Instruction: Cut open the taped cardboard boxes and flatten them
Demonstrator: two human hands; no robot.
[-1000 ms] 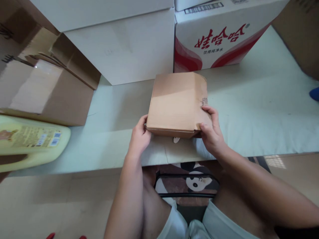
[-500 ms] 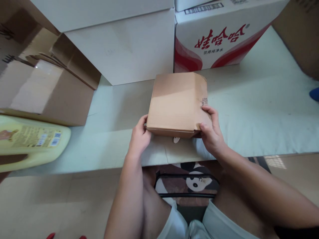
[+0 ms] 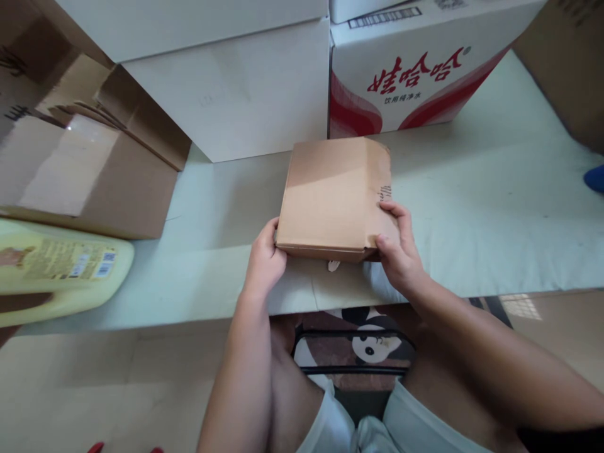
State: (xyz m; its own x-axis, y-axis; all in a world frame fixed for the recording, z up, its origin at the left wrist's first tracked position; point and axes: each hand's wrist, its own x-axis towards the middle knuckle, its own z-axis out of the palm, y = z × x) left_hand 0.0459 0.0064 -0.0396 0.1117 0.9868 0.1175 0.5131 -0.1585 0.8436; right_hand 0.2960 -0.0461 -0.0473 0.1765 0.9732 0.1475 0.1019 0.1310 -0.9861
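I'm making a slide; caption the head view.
A cardboard box held between left grip and right grip, before a white carton.

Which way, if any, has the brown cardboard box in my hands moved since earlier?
No; the held brown cardboard box shows no clear shift against the red-and-white cardboard carton behind it.

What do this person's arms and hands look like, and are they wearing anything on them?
The left hand and right hand show no gloves or wristbands. The visible forearms are sleeveless and slender, without cables or markings.
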